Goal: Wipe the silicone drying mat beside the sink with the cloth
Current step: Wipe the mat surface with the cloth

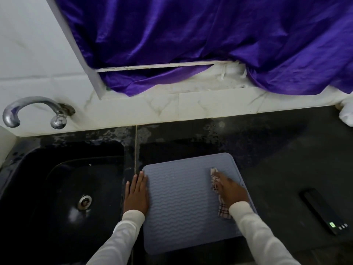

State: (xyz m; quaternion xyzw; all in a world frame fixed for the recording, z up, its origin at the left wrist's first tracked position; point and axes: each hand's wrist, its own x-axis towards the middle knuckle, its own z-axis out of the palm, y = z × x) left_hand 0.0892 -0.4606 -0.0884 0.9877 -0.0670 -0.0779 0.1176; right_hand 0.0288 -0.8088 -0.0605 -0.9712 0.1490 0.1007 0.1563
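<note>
Cloth (219, 190) lies bunched under the right hand (232, 190), whose fingers press down on it against the right part of the silicone drying mat (181, 199); whether they curl round the fabric I cannot tell. Opposite that hold, the left hand (136, 194) rests flat with fingers spread straight on the mat's left edge, just beside the sink (63, 188), likely pinning the mat so wiping strokes do not drag it across the counter (277, 159).

Matt ridged silicone mat (183, 203); checked cloth (222, 208); glossy metal tap (34, 109).
</note>
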